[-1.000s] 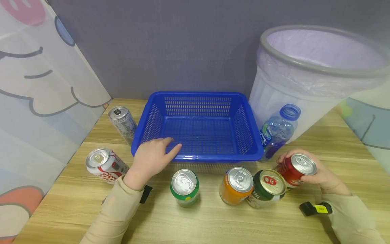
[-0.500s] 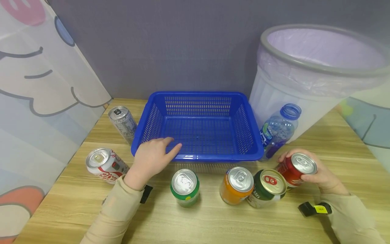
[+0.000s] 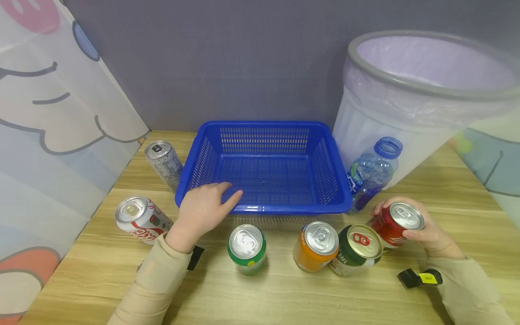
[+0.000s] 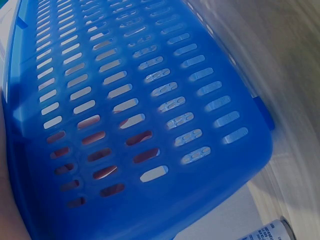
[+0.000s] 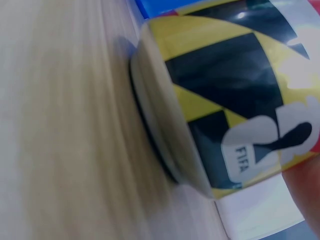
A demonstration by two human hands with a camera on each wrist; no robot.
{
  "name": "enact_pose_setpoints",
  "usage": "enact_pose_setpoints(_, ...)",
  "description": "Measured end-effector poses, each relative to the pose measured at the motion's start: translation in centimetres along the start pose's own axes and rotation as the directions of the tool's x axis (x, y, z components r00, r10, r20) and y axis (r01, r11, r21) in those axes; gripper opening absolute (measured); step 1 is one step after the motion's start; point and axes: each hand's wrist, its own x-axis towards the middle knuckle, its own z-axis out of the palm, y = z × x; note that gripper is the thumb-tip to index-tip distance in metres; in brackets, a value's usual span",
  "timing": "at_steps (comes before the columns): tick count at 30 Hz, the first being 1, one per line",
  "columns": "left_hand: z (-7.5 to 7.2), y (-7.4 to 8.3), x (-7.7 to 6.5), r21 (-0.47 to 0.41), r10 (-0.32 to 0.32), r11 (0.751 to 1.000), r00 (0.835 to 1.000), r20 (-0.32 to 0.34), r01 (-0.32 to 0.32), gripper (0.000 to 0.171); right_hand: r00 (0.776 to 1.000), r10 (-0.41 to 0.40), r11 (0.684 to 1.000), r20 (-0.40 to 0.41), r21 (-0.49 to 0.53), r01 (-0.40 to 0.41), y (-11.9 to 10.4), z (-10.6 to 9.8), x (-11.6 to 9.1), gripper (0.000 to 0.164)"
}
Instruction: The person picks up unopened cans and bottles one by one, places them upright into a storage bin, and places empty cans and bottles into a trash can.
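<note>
My right hand (image 3: 430,230) grips a red soda can (image 3: 392,225) at the right, fingers behind it and thumb at the near side. Up close in the right wrist view, this can (image 5: 220,90) shows yellow and black checks and FIFA print. Its base is at the tabletop; contact is unclear. My left hand (image 3: 201,212) rests over the front left rim of a blue plastic basket (image 3: 262,209). Its thumb and a finger lie loosely extended over the inside. Through the slots of the basket wall (image 4: 150,95), reddish finger parts show in the left wrist view.
A green can (image 3: 246,250), an orange can (image 3: 315,248) and a dark green can (image 3: 355,250) stand in front. At the left are a white cola can (image 3: 142,221) and a silver can (image 3: 164,164). Right of the basket are a bottle (image 3: 369,176) and a lined bin (image 3: 378,122).
Almost nothing differs. The view has shifted very slightly; both hands keep their places, the right on the red can and the left at the basket rim.
</note>
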Motion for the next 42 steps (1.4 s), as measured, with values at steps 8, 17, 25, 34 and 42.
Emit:
enact_pose_setpoints(8,0.1,0.0,0.0,-0.004,-0.011,1.000,1.000,0.016,0.011,0.055,1.000,0.009,1.000,0.006,-0.007,-0.009,0.0,-0.1,0.0,0.048)
enact_pose_setpoints(17,-0.1,0.0,0.0,-0.005,-0.015,1.000,1.000,0.017,0.015,0.056,1.000,0.010,1.000,0.007,-0.015,-0.010,-0.3,0.1,0.3,0.049)
enact_pose_setpoints(25,0.0,0.1,0.0,-0.006,-0.017,1.000,1.000,0.014,0.017,0.054,1.000,0.002,1.000,-0.006,-0.029,-0.002,-0.7,0.2,0.6,0.048)
enact_pose_setpoints(34,0.3,0.0,-0.1,-0.002,-0.004,1.000,1.000,-0.004,0.004,0.055,1.000,-0.013,1.000,-0.015,0.001,0.013,-1.4,0.4,1.0,0.048)
enact_pose_setpoints(42,0.2,0.0,0.0,0.004,-0.001,1.000,1.000,-0.014,0.001,0.054,0.999,-0.046,0.999,-0.018,0.000,0.046,-1.8,0.7,1.7,0.048)
